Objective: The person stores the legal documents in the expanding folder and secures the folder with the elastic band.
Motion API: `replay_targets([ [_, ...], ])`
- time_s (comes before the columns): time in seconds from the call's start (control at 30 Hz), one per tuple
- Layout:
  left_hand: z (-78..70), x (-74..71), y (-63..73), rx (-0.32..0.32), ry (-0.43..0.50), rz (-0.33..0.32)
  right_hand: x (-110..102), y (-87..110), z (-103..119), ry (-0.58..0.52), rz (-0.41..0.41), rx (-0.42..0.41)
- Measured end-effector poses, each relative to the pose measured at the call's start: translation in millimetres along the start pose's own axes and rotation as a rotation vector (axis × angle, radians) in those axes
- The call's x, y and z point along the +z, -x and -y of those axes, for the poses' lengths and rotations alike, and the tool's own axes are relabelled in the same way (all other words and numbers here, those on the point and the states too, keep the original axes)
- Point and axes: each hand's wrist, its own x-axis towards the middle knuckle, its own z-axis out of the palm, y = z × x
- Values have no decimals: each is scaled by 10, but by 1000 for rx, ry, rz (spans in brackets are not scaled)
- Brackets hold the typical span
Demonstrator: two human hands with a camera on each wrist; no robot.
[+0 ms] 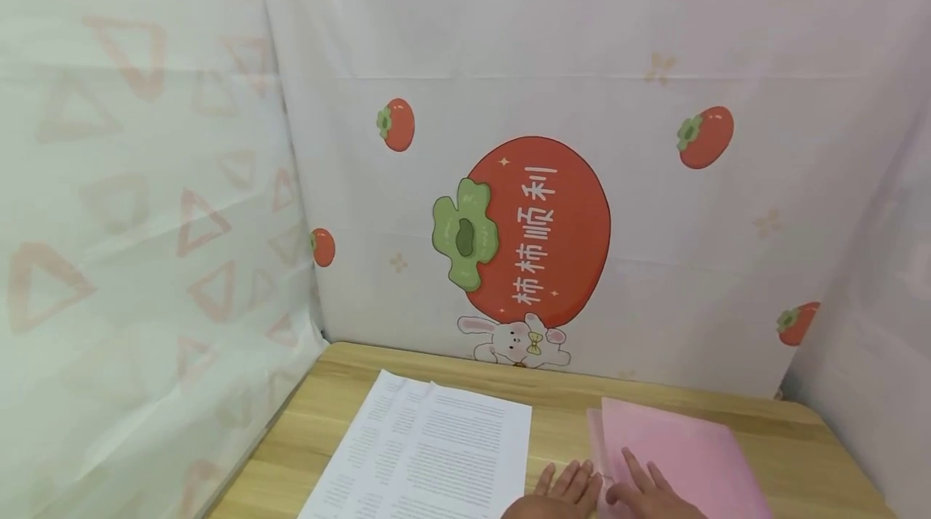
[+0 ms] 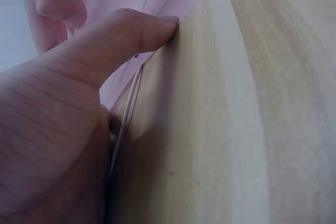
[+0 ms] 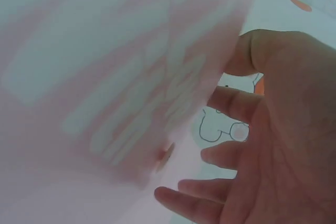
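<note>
A pink folder [image 1: 684, 446] lies on the right part of the table, its left side showing two layered edges. My left hand [image 1: 567, 491] rests on the wood beside that edge, fingers straight and together. In the left wrist view its thumb [image 2: 126, 38] touches the folder's border, and a thin pink cord [image 2: 126, 106] runs past the palm. My right hand [image 1: 647, 495] is over the folder's near left part with fingers spread. Seen from the right wrist, its thumb [image 3: 247, 56] and fingertips meet the glossy pink sheet [image 3: 121, 182]; exact contact is unclear.
Printed paper sheets [image 1: 451, 454] lie overlapping on the left of the wooden table [image 1: 342, 373]. A white cloth backdrop [image 1: 349, 196] with persimmon prints stands along the back, and a similar cloth [image 1: 131, 204] with triangles closes the left side.
</note>
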Motion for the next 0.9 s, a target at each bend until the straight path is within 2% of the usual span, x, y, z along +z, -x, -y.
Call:
replay_targets([
  [0.13, 0, -17, 8, -16, 27, 13, -31, -2, -34, -5, -55, -72],
  [0.2, -3, -27, 4, -23, 38, 18, -54, -7, -56, 21, -88, -125],
  [0.27, -7, -26, -2, -26, 38, 17, -82, -8, -70, 60, -104, -139],
  [0.4, -17, -7, -4, -23, 6, -2, -175, -3, -105, 87, -81, -126],
  [0.53, -10, 8, -2, -17, -17, -23, -290, -24, -146, 30, 1, -113],
  [0.7, 14, 22, 8, 12, -53, -54, -392, -51, -155, -92, 112, -72],
  [0.83, 33, 57, -1, 35, -98, -75, -433, -33, -139, -104, 123, -49],
  [0.9, 35, 87, -15, 37, -87, -90, -448, -17, -148, -116, 111, -59],
])
